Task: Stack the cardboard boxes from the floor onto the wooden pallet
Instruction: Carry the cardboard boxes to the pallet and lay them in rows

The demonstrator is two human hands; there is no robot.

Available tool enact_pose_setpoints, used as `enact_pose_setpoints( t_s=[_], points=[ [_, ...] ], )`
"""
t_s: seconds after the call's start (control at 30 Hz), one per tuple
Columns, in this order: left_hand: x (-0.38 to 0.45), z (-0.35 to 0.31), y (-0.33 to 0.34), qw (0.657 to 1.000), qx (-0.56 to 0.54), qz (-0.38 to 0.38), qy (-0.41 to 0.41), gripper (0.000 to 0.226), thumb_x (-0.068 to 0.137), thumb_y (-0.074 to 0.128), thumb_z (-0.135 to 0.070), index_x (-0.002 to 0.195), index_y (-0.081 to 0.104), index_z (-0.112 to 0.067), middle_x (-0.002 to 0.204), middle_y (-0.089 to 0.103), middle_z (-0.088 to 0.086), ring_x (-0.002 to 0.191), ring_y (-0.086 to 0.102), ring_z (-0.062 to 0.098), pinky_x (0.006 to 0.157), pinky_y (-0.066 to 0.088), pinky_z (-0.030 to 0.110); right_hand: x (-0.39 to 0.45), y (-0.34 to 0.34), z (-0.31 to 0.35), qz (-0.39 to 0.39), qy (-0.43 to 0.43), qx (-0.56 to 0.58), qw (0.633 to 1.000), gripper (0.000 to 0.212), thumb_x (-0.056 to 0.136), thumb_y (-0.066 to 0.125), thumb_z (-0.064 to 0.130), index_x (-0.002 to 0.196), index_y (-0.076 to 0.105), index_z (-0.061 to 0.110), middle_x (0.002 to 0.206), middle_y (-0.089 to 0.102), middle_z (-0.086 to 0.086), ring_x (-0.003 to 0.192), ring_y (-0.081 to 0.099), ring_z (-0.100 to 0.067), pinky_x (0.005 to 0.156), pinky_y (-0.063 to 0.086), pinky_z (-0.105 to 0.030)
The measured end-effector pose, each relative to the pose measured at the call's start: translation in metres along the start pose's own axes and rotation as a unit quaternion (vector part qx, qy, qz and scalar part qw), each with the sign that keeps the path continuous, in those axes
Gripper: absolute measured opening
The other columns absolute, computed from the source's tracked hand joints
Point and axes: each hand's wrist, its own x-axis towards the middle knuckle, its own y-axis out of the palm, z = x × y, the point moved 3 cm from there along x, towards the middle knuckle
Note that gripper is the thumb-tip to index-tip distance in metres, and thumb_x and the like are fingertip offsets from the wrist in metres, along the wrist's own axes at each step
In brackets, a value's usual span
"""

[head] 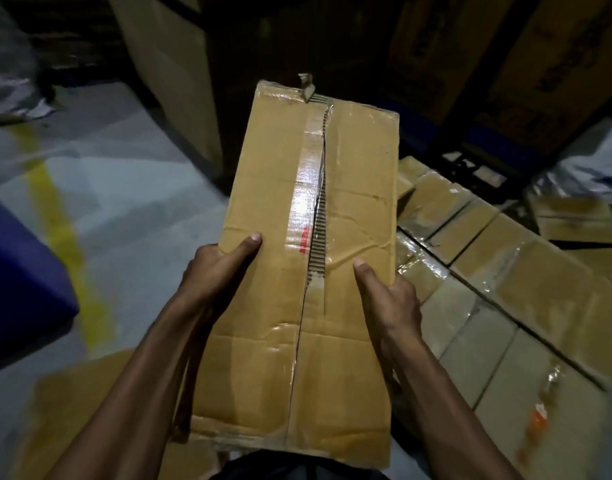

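Observation:
I carry a long brown cardboard box [270,216] in front of me, its top seam taped and partly split. My left hand [218,268] grips its left edge, thumb on top and fingers under the side. My right hand [387,292] grips the right edge the same way. To the right lies a layer of several taped cardboard boxes [505,282] packed side by side; the pallet under them is hidden. Another cardboard box [65,420] lies on the floor at bottom left.
Grey floor [131,202] with a yellow painted line [58,233] stretches to the left. A blue object [17,282] stands at the left edge. Tall cartons [173,64] and dark stacked boxes [505,57] rise behind. Plastic wrap [592,168] lies at right.

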Motion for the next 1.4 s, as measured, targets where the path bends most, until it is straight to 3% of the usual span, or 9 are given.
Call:
enact_pose_setpoints(
  t_s=[0.13,0.4,0.53,0.63,0.87,0.93,1.03,1.2,1.4],
  points=[
    [0.017,-0.025,0.049,0.998,0.015,0.059,0.005,0.085,0.052,0.071,-0.086,0.1,0.072,-0.017,0.092,0.076,0.006,0.085,0.073,0.031,0.083,0.059,0.056,0.021,-0.034,-0.006,-0.063,0.032,0.001,0.998,0.092,0.055,0.052,0.095,0.113,0.065,0.024,0.103,0.07,-0.001,0.096,0.065,-0.03,0.089,0.056,-0.049],
    [0.03,-0.064,0.148,0.987,-0.001,0.157,0.024,0.068,0.066,0.077,-0.072,0.115,0.066,-0.026,0.105,0.075,-0.002,0.096,0.072,0.025,0.087,0.058,0.045,0.06,-0.101,-0.025,-0.122,0.08,0.016,0.989,0.077,0.07,0.056,0.083,0.113,0.064,0.02,0.102,0.067,-0.004,0.092,0.063,-0.03,0.089,0.055,-0.048],
    [0.039,-0.074,0.189,0.98,0.015,0.197,0.039,0.052,0.079,0.075,-0.059,0.109,0.068,-0.017,0.099,0.075,0.002,0.094,0.071,0.024,0.076,0.056,0.034,0.076,-0.119,-0.043,-0.151,0.101,0.025,0.983,0.07,0.069,0.055,0.084,0.104,0.062,0.023,0.101,0.067,-0.004,0.094,0.063,-0.031,0.09,0.054,-0.049],
    [0.06,-0.069,0.215,0.975,0.049,0.215,0.032,0.075,0.068,0.074,-0.075,0.113,0.067,-0.014,0.102,0.074,0.003,0.095,0.07,0.024,0.083,0.057,0.042,0.086,-0.125,-0.054,-0.172,0.123,0.03,0.977,0.066,0.071,0.056,0.082,0.104,0.062,0.025,0.101,0.068,-0.005,0.093,0.063,-0.031,0.09,0.054,-0.048],
    [0.122,-0.056,0.262,0.954,0.13,0.269,0.033,0.059,0.073,0.068,-0.075,0.091,0.058,-0.02,0.067,0.061,-0.009,0.062,0.059,0.014,0.063,0.051,0.028,0.122,-0.11,-0.072,-0.205,0.202,0.043,0.957,0.083,0.068,0.057,0.084,0.116,0.065,0.017,0.106,0.068,-0.008,0.095,0.064,-0.033,0.09,0.055,-0.048],
    [0.145,-0.053,0.272,0.947,0.15,0.281,0.031,0.077,0.066,0.067,-0.082,0.106,0.062,-0.018,0.088,0.072,-0.001,0.079,0.069,0.023,0.075,0.059,0.039,0.135,-0.098,-0.074,-0.21,0.224,0.048,0.95,0.096,0.059,0.053,0.09,0.12,0.065,0.018,0.109,0.069,-0.008,0.097,0.064,-0.033,0.091,0.055,-0.048],
    [0.177,-0.048,0.283,0.936,0.2,0.285,0.052,0.107,0.057,0.063,-0.092,0.137,0.047,-0.024,0.127,0.064,0.007,0.113,0.062,0.035,0.098,0.051,0.056,0.152,-0.085,-0.072,-0.216,0.255,0.058,0.941,0.085,0.071,0.06,0.081,0.125,0.063,0.015,0.111,0.068,-0.009,0.1,0.063,-0.033,0.091,0.053,-0.043],
    [0.201,-0.06,0.295,0.897,0.276,0.327,0.115,0.078,0.082,0.063,-0.069,0.139,0.035,-0.023,0.128,0.059,0.005,0.111,0.06,0.032,0.096,0.052,0.051,0.174,-0.067,-0.074,-0.22,0.286,0.064,0.93,0.075,0.081,0.064,0.069,0.128,0.059,0.011,0.108,0.062,-0.009,0.096,0.057,-0.031,0.088,0.048,-0.038],
    [0.223,-0.046,0.31,0.87,0.309,0.366,0.112,0.079,0.087,0.056,-0.069,0.145,0.027,-0.023,0.137,0.057,0.006,0.113,0.06,0.033,0.097,0.052,0.048,0.186,-0.049,-0.088,-0.218,0.306,0.064,0.924,0.069,0.082,0.063,0.07,0.122,0.06,0.014,0.11,0.065,-0.01,0.1,0.06,-0.032,0.094,0.051,-0.045]
  ],
)
